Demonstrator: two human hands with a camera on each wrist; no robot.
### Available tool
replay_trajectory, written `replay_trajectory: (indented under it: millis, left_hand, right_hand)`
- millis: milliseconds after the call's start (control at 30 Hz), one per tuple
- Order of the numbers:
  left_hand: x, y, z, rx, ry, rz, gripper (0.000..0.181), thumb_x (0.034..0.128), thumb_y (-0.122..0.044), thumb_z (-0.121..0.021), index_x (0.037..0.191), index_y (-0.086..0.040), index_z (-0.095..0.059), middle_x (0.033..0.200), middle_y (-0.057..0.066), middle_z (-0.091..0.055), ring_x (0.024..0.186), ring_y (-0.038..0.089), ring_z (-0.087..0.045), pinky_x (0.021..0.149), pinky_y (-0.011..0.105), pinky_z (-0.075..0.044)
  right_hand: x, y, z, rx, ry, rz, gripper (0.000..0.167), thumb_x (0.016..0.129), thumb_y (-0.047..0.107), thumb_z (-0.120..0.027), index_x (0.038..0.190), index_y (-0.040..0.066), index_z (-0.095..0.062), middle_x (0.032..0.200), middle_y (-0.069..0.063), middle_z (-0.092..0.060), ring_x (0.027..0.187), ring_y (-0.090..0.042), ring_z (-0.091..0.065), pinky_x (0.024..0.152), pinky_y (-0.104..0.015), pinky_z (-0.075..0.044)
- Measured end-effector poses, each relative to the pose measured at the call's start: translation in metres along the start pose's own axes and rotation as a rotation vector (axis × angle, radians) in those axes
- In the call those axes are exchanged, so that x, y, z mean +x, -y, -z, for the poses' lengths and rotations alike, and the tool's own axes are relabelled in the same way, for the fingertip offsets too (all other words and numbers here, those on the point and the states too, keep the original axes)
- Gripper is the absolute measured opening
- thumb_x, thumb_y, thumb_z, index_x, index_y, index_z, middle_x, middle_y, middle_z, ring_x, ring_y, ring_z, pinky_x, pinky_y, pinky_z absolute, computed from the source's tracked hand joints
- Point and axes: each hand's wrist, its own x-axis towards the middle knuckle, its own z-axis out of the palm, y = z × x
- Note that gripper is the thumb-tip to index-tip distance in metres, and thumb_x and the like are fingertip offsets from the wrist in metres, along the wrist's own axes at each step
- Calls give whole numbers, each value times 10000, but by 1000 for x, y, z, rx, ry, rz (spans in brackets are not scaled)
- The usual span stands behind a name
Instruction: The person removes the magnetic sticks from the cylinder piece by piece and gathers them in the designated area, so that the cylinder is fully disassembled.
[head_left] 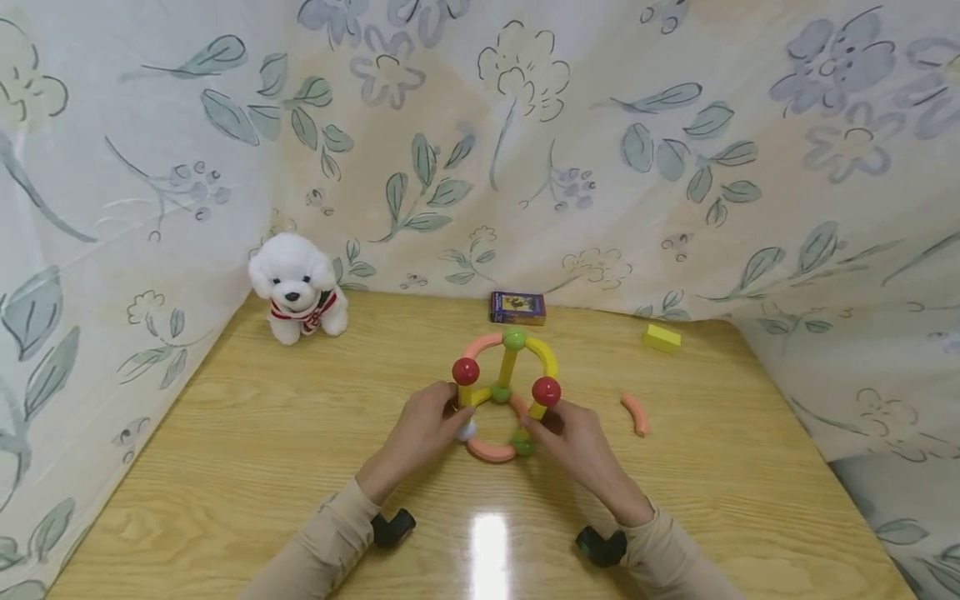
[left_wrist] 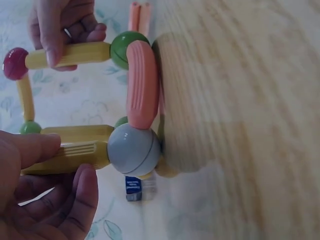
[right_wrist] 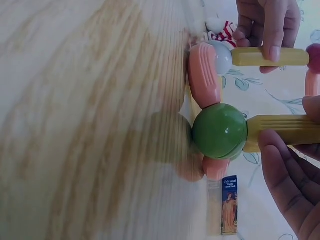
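A ball-and-rod toy frame stands on the table, with a lower ring and upright yellow rods. My left hand (head_left: 422,427) pinches one yellow rod (left_wrist: 85,154) between thumb and fingers, above a pale grey ball (left_wrist: 134,150). With thumb and fingers, my right hand (head_left: 583,446) grips another yellow rod (right_wrist: 280,129), above a green ball (right_wrist: 220,131). A pink curved rod (head_left: 491,452) joins these two lower balls. Red balls (head_left: 466,372) cap both held rods. At the back, a green top ball (head_left: 514,337) meets a pink arc (head_left: 482,344) and a yellow arc (head_left: 543,357).
A loose pink curved rod (head_left: 635,415) lies on the wooden table (head_left: 300,433) to the right. Farther back are a yellow block (head_left: 662,338) and a small card box (head_left: 517,308). The white plush dog (head_left: 292,283) sits at the back left, before a floral cloth (head_left: 450,217).
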Motion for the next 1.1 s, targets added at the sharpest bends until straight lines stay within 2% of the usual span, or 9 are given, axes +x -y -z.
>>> replay_trajectory:
  millis: [133,233,333,400,467,533,667,833,1100]
  left_hand:
    - [4,-3,-1,12,21,12,115,884,-150,-710,893,-49,-655,810,38,-640,692,109,-517,611,222,-442]
    - [2,-5,2,0,49,66,200,889,-186,-705,1001,-29,-655,894,62,-648,717,110,-532,617,228,-449]
    - [-1,-10,11,-26,3,94,287,895,-171,-667,1131,-13,-626,995,90,-635,767,125,-551,630,238,-461]
    - [1,-14,20,-11,-94,32,288,898,-129,-634,1156,-4,-612,1022,108,-624,799,159,-567,650,263,-477]
    - [9,-20,30,31,-194,-93,241,908,-77,-598,1134,1,-625,1052,129,-626,872,214,-587,717,320,-506]
    - [21,-26,35,128,-227,-245,225,942,-74,-568,1145,-2,-633,1115,137,-636,988,262,-597,837,381,-517]
    - [48,-40,36,289,-55,-440,333,1007,-143,-480,1295,-24,-596,1350,120,-590,1259,309,-516,1071,460,-416]
    - [59,-46,26,415,146,-452,394,1029,-191,-441,1386,-56,-538,1474,66,-510,1347,298,-463,1096,470,-401]
    - [64,-50,25,478,125,-480,401,1019,-205,-484,1396,-79,-535,1470,57,-516,1314,300,-496,1036,472,-448]
  right_hand:
    - [0,-1,2,10,21,-23,146,849,223,-759,823,134,-646,666,36,-623,603,-49,-534,560,-198,-442]
    - [-2,-1,8,37,63,-50,118,848,205,-742,911,132,-673,761,13,-675,659,-49,-589,604,-201,-479]
    - [-2,-4,24,87,77,-99,205,842,113,-663,1046,116,-683,892,-50,-705,709,-83,-616,612,-209,-487]
    - [5,-5,40,119,49,-133,260,860,70,-594,1108,92,-668,966,-96,-705,746,-132,-625,617,-218,-491]
    - [17,-4,55,147,4,-154,247,905,68,-562,1134,73,-655,1007,-125,-706,781,-189,-640,632,-230,-504]
    - [33,0,65,148,-29,-160,206,948,115,-559,1127,68,-650,1026,-125,-706,834,-227,-653,667,-256,-514]
    - [65,14,70,99,12,-103,216,957,195,-594,1117,69,-667,1052,-111,-708,918,-254,-663,731,-322,-530]
    - [83,25,56,81,110,-80,201,928,207,-640,1058,62,-691,1043,-124,-711,917,-252,-680,732,-338,-552]
    - [92,32,50,37,58,-82,100,900,168,-660,951,85,-685,959,-105,-718,851,-218,-671,696,-315,-530]
